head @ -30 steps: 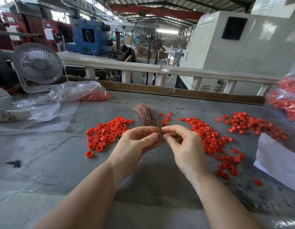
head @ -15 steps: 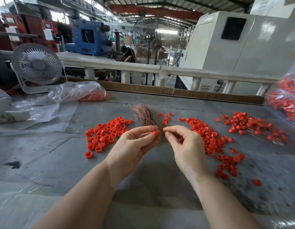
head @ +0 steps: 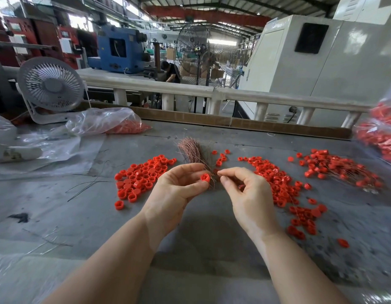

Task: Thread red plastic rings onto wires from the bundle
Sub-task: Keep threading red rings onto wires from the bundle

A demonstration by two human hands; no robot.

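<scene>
while l hand (head: 179, 189) pinches red ring (head: 205, 178) at fingertips | r hand (head: 245, 191) pinches wire, just beside ring | bundle (head: 195, 154) behind

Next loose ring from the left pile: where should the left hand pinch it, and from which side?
Take the lone ring at the left pile's near edge: it sits apart from the others. Come from above and pinch its outer wall across the width, leaving the center hole open.

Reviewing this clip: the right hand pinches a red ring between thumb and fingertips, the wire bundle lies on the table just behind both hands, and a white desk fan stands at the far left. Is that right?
Not quite: the head view shows the left hand pinching the red ring, not the right. The right hand pinches something thin, probably a wire. The wire bundle does lie just behind both hands, and the white desk fan stands at the far left.
</scene>
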